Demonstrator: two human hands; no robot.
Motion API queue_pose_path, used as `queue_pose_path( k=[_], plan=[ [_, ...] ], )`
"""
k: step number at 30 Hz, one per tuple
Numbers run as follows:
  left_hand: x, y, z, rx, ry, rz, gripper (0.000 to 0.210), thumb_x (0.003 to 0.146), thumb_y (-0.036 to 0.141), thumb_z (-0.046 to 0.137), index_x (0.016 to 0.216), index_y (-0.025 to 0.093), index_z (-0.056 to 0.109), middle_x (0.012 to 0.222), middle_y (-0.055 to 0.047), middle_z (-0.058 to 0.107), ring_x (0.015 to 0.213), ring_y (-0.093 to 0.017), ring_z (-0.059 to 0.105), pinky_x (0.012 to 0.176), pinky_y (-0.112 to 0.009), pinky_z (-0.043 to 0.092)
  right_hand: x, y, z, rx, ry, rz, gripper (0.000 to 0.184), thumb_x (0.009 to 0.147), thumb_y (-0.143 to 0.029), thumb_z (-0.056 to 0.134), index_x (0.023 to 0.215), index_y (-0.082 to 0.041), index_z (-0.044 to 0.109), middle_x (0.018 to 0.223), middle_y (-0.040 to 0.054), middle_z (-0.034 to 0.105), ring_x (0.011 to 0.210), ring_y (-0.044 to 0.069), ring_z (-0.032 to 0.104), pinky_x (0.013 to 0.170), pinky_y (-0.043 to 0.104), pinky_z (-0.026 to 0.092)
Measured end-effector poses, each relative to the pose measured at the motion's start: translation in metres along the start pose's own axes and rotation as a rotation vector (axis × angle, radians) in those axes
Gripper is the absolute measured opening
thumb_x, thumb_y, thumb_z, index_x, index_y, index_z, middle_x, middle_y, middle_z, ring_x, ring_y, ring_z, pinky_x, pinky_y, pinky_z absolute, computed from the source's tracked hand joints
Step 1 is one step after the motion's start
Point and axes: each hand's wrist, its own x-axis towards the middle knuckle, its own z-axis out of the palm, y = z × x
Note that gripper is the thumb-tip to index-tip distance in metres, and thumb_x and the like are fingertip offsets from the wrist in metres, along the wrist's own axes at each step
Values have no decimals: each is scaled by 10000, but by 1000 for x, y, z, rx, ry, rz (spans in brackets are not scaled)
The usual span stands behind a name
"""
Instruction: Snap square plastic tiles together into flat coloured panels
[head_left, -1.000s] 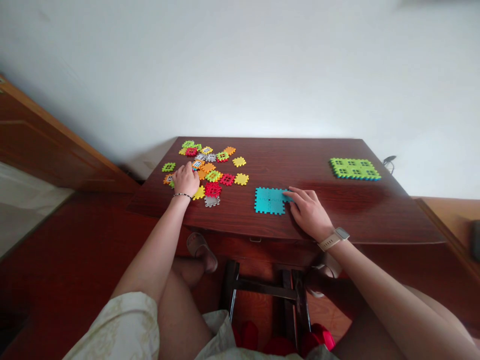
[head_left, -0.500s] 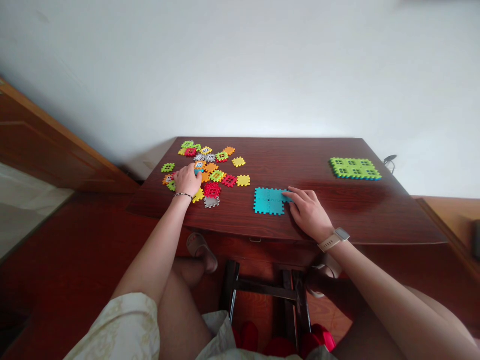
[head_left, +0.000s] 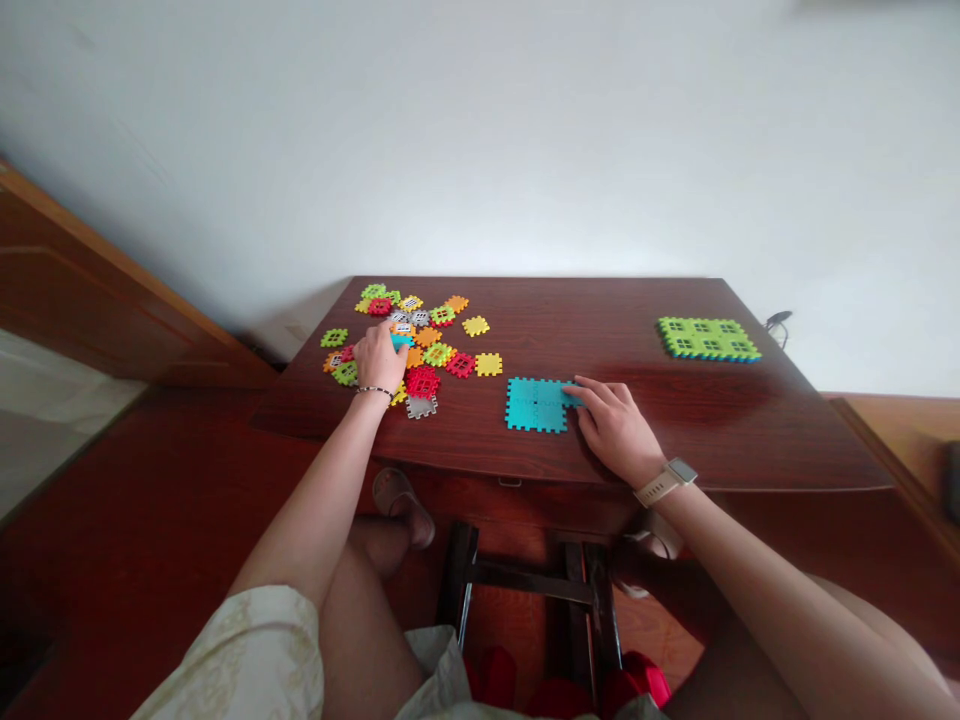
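Observation:
A loose blue interlocking tile (head_left: 402, 341) shows at the fingertips of my left hand (head_left: 380, 360), which is closed on it above a heap of coloured tiles. Much of that tile is covered by the fingers. Several blue tiles joined into a flat panel (head_left: 535, 404) lie near the table's front edge. My right hand (head_left: 617, 422) rests at the panel's right side, index finger on a small blue tile (head_left: 571, 397) that sticks out there and thumb close to its lower edge.
The heap on the left of the dark wooden table (head_left: 585, 320) has red (head_left: 422, 382), yellow (head_left: 489, 364), orange, green and grey tiles, some with window inserts. A green panel with windows (head_left: 709, 339), blue along its underside, lies at the right. A wall stands behind the table.
My left hand has shifted slightly, and more of the blue tile at its fingertips now shows. The right hand stays on the small blue tile beside the panel.

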Motion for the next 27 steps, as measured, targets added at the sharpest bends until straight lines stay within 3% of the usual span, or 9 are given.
queue_pose_path(
  k=[6,11,14,18,22,27],
  plan=[
    [0,4,0,-202,98,-26,579,866,109,705,1416,249,589,1410,-140,564,1265,-331,652,1080,-460,560,1,-1,-1,11,1,-2,416,1030,-159,484,1392,-182,687,1471,158,674,1226,359,590,1089,566,527],
    [11,3,2,-489,137,-152,536,861,97,657,1389,180,618,1284,-128,650,1058,-233,708,991,-378,602,1,-1,-1,22,6,5,426,1028,-165,477,1395,-204,688,1470,152,674,1232,360,598,1082,584,529],
    [14,9,0,-668,125,-196,514,852,149,666,1365,156,619,1220,-125,711,1097,-241,710,983,-373,603,1,-1,-1,27,-3,7,437,1028,-166,469,1404,-210,686,1474,151,670,1234,362,599,1083,591,527],
    [6,27,-5,-850,76,-221,434,863,254,676,1291,181,662,1272,-116,728,1155,-248,705,954,-367,606,1,-1,0,43,-9,9,459,1021,-171,465,1424,-221,681,1480,153,666,1231,373,593,1072,618,525],
    [-13,53,-12,-1026,-52,-223,392,883,359,674,1237,192,707,1239,-101,743,1072,-228,719,805,-306,600,1,0,0,44,-11,11,463,1012,-159,469,1419,-211,684,1474,154,668,1228,371,584,1072,605,524],
    [-38,84,-17,-1172,-143,-159,359,835,400,758,1138,207,760,1179,-88,759,998,-212,717,759,-287,586,2,-1,1,37,-17,16,448,1011,-151,485,1405,-212,688,1466,143,671,1237,357,578,1086,570,517]
  ],
)
